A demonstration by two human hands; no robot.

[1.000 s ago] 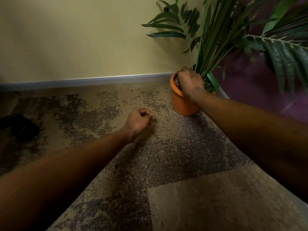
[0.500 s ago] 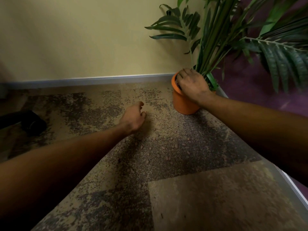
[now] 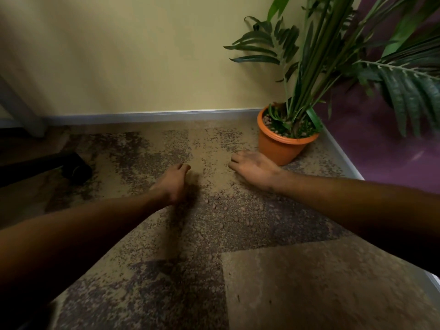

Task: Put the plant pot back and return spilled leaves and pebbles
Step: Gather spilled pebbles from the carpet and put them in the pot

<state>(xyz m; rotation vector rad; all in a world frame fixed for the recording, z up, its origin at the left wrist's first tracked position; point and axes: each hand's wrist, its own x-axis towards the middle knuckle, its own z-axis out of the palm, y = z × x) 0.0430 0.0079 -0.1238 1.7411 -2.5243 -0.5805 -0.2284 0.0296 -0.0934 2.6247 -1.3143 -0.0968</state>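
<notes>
An orange plant pot [image 3: 278, 148] stands upright in the corner of the floor, with a tall green plant [image 3: 316, 60] in it and brown pebbles on its soil. More brown pebbles [image 3: 228, 210] lie scattered on the carpet in front of me. My right hand [image 3: 252, 166] rests palm down on the carpet just left of the pot, fingers spread, nothing visible in it. My left hand [image 3: 175, 183] is on the carpet further left with its fingers curled under; I cannot see whether it holds pebbles.
The yellow wall with a grey skirting board [image 3: 152, 115] runs behind. A purple wall [image 3: 381, 144] closes the right side. A black chair base with a castor [image 3: 73, 171] sits on the left. The patterned carpet [image 3: 297, 282] stretches toward me.
My right hand has come off the top of the pot and dropped to the carpet beside it. My left hand has stayed on the carpet and curled its fingers.
</notes>
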